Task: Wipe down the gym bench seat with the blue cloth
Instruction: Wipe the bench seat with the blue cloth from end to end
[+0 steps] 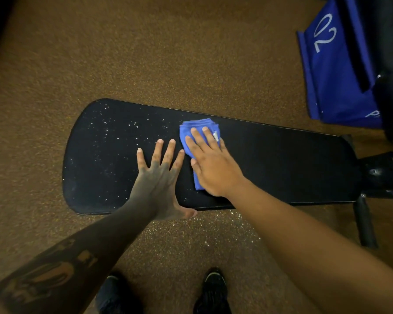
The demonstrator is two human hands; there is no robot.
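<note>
A long black padded bench seat (281, 164) lies across the middle of the view, its rounded left end dotted with pale specks. A folded blue cloth (191, 130) rests on the seat near its middle. My right hand (211, 164) lies flat on top of the cloth, fingers spread, pressing it to the pad. My left hand (161, 177) rests flat on the seat just left of the cloth, fingers apart, thumb hanging over the near edge, holding nothing.
Speckled brown rubber floor surrounds the bench. A blue fabric bag (336, 71) with white lettering sits at the upper right. The black bench frame and leg (365, 223) stick out at the right. My two black shoes (213, 291) stand below the near edge.
</note>
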